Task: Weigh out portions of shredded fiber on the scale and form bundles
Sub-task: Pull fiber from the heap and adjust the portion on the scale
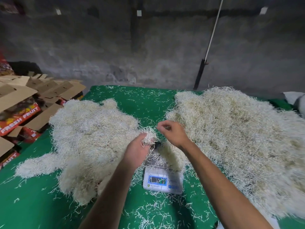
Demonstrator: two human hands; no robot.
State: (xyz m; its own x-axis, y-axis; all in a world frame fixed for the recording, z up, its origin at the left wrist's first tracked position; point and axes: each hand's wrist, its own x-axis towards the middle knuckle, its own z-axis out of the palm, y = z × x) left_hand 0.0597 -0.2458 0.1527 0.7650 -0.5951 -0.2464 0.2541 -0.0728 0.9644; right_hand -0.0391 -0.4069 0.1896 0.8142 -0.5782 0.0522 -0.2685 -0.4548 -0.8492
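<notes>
Our left hand (140, 146) grips a small tuft of fiber (149, 135) just above and behind the scale (163, 180), so we judge the coming move to be a short drop straight down toward its platform, where a hanging clump (171, 156) already lies. Our right hand (173, 133) hovers just beside the tuft, fingers curled in a narrow pinch; whether it holds strands we cannot tell. The left hand is nearer the tuft.

Rough packing shed: bare concrete wall (148, 47), stacked fruit cartons (21, 113), green-covered worktable (41, 204).
</notes>
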